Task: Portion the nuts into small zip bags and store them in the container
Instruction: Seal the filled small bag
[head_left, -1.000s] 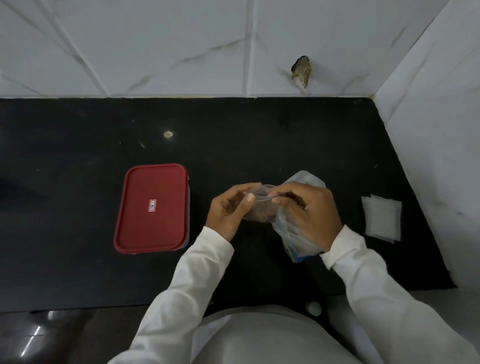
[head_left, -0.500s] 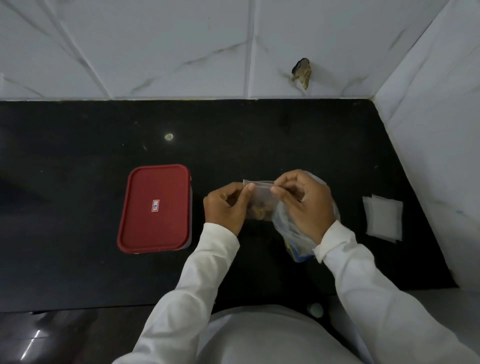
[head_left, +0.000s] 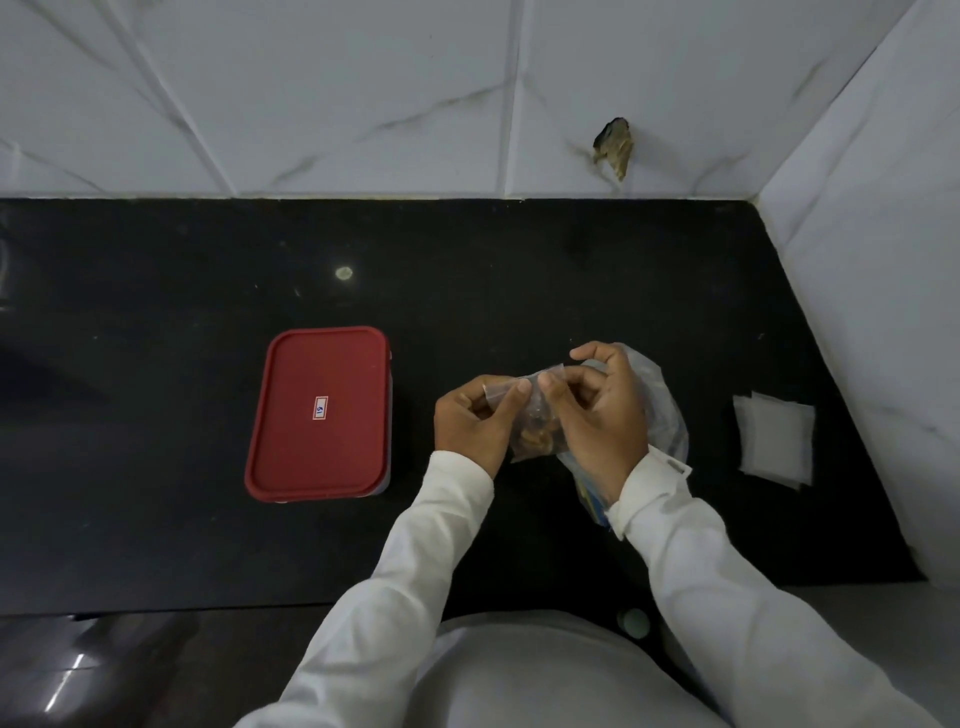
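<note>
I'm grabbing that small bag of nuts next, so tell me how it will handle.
The small zip bag looks floppy: thin clear film crumples between the left hand and right hand. Probably bottom-heavy, since the nuts sit low. Possibly slippery; pinch the top edge, as both hands do.

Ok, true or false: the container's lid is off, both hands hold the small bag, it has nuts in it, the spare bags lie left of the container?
1. The lid is off the container. False: the red lid sits on it.
2. Both hands hold the small bag. True: the left hand and right hand pinch its top.
3. The small bag has nuts in it. True.
4. The spare bags lie left of the container. False: they lie on the counter, right of both hands.
</note>
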